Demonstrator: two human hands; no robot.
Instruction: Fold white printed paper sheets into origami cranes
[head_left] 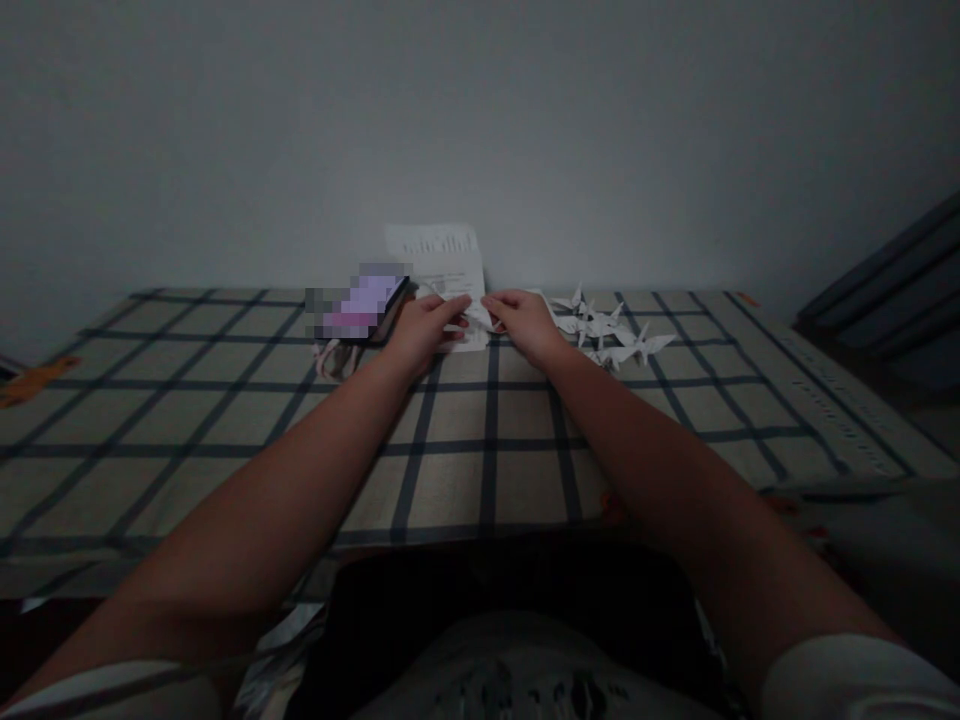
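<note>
Both hands reach out to the far edge of a checked tablecloth [487, 470] and meet over a small piece of white paper [475, 318]. The left hand [424, 331] pinches the paper's left end, its thumb and forefinger closed on a pointed flap, the other fingers curled under against the cloth. The right hand [527, 322] pinches the right end of the same paper, fingertips drawn together on the fold so that the two grips almost touch, with the paper stretched between them and lying low against the cloth. Just beyond the pinch, a printed white sheet [442, 258] leans against the grey wall [480, 120]. Just left of the left hand lies a phone [364, 305] with a lit screen, and beneath it, near the left wrist, a pale cord [330, 358] coils on the cloth. To the right of the right hand, close by its knuckles, sits a cluster of folded white paper cranes [611, 335], wings and tails pointing outward. The scene is dim, so the finer creases in the held paper cannot be made out.
</note>
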